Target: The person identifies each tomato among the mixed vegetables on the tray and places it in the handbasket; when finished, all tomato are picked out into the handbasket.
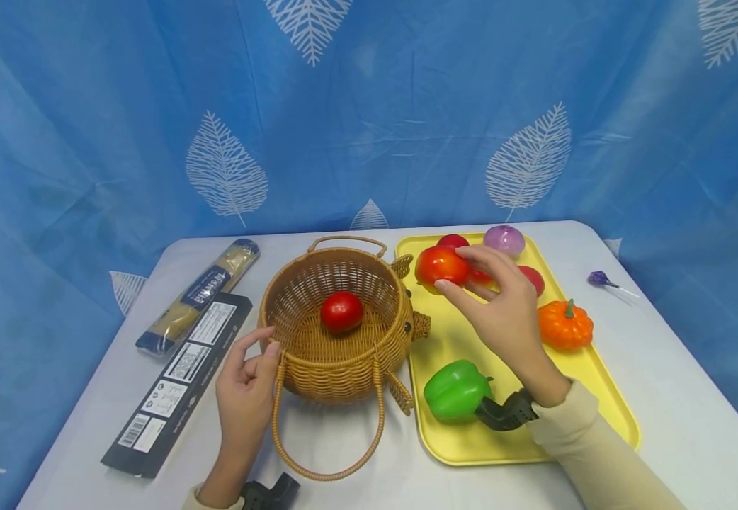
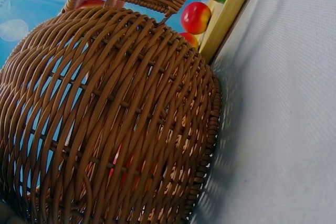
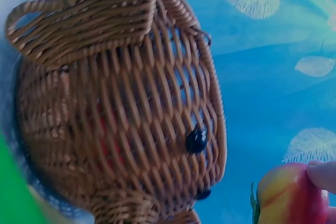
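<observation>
Here, in the head view, a red-orange tomato (image 1: 440,268) is held in the grip of the right hand (image 1: 506,304) above the far left part of a yellow tray (image 1: 605,404), which is set toward the right edge of the tabletop (image 1: 656,382). Between tray and left edge, the rim of a wicker basket (image 1: 337,379) is pinched by the left hand (image 1: 244,397); a red fruit (image 1: 341,312) is contained inside. From the left wrist, the basket's woven wall is shown close up. From the right wrist, the tomato, its green calyx exposed, is seen apart from the basket.
</observation>
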Demonstrator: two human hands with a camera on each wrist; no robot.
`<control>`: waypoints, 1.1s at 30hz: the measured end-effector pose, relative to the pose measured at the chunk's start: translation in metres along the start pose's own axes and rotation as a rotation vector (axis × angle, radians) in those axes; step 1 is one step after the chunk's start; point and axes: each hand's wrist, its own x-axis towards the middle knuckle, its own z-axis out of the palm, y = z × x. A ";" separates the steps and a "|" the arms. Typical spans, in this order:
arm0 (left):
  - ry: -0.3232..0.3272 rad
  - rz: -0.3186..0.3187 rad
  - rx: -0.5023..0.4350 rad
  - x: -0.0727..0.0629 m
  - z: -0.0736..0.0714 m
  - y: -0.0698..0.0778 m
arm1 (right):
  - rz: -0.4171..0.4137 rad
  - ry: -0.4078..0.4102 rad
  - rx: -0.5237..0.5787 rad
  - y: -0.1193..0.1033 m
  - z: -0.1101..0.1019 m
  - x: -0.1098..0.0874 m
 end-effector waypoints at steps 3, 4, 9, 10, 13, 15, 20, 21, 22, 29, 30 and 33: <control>0.002 0.000 0.000 0.000 0.000 0.001 | -0.016 -0.007 0.021 -0.005 0.005 0.003; 0.000 0.000 0.004 0.000 0.000 0.001 | -0.024 -0.008 0.029 -0.006 0.006 0.004; -0.003 0.012 0.012 0.000 0.000 0.002 | -0.039 -0.030 0.060 -0.013 0.017 0.007; -0.005 0.014 0.015 0.000 -0.001 0.002 | -0.040 -0.038 0.066 -0.014 0.020 0.007; -0.002 0.014 0.011 0.000 -0.002 0.001 | -0.044 -0.062 0.081 -0.019 0.028 0.006; -0.002 0.005 0.005 0.000 -0.002 0.001 | -0.046 -0.077 0.093 -0.021 0.032 0.005; 0.003 -0.017 0.005 0.000 -0.001 0.000 | -0.048 -0.111 0.122 -0.025 0.043 0.002; 0.004 -0.020 0.007 0.000 -0.001 0.000 | -0.050 -0.118 0.127 -0.026 0.045 0.001; 0.004 -0.021 0.009 0.000 -0.001 -0.001 | -0.052 -0.126 0.130 -0.027 0.047 0.001; -0.005 -0.007 0.010 0.001 -0.001 0.002 | -0.053 -0.187 0.139 -0.028 0.057 -0.005; -0.007 -0.004 0.011 0.001 -0.001 0.003 | -0.056 -0.194 0.131 -0.028 0.058 -0.006; -0.010 0.002 0.004 0.001 -0.002 0.003 | -0.067 -0.210 0.106 -0.028 0.059 -0.008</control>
